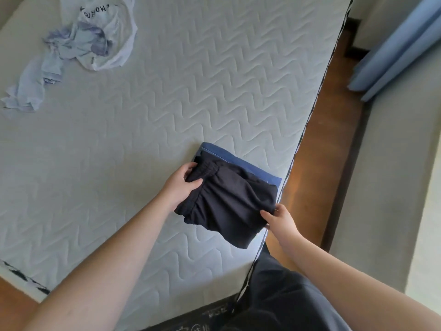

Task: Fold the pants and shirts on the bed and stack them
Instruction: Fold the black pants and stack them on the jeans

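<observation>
On the mattress edge, left hand, right hand pinching folded black pants (atop blue garment).

A quilted mattress is seen, on which a folded blue garment and crumpled pale clothes are laid.

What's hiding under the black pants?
A folded blue garment lies under the black pants; only its far edge shows. The rest is covered, so I cannot tell what kind of clothing it is.
</observation>
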Tool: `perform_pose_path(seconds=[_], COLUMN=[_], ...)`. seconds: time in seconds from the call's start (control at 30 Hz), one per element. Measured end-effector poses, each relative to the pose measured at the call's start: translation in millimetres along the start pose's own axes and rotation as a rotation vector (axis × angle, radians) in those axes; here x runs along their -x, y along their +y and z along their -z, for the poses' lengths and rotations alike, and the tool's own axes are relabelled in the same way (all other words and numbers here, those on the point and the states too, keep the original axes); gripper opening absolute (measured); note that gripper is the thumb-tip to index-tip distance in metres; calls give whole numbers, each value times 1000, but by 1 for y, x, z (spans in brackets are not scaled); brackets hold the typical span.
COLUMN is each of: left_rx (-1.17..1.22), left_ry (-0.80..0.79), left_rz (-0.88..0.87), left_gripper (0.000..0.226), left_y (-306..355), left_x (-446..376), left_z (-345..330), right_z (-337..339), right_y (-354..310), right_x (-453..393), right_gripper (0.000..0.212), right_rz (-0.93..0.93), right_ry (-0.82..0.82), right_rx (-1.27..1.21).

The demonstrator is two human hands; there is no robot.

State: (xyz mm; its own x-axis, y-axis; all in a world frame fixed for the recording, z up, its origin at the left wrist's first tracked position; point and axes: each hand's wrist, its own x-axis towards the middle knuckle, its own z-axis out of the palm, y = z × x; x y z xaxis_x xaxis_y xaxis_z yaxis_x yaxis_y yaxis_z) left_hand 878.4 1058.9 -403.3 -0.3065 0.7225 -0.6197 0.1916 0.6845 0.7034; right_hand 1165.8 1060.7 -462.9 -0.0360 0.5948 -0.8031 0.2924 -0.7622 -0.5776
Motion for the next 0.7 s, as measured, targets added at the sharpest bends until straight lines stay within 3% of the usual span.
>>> perform_pose_path(seconds=[0.2, 0.47, 0.57, 0.63, 0.7], left_rx=[-69, -244, -318, -300, -255], left_ry=[0, -21, -59, -73, -61], left_rz=[31, 30, 41, 87, 139], left_gripper=[51, 50, 68, 91, 102], left_y=[-26, -59, -70, -70, -67], left_x=[-65, -127, -143, -153, -164], left_z=[-10, -23, -26, -26, -28], right_z=[-10, -10, -11, -14, -19], right_y=[13, 19, 13, 7, 0], right_x=[-62, -121, -136, -140, -144], right_gripper=[23, 27, 55, 72, 72], right_rz=[-126, -111, -99, -91, -100], right_ry=[-27, -6, -48, -58, -16], right_rx=[-53, 89, 266, 245, 155])
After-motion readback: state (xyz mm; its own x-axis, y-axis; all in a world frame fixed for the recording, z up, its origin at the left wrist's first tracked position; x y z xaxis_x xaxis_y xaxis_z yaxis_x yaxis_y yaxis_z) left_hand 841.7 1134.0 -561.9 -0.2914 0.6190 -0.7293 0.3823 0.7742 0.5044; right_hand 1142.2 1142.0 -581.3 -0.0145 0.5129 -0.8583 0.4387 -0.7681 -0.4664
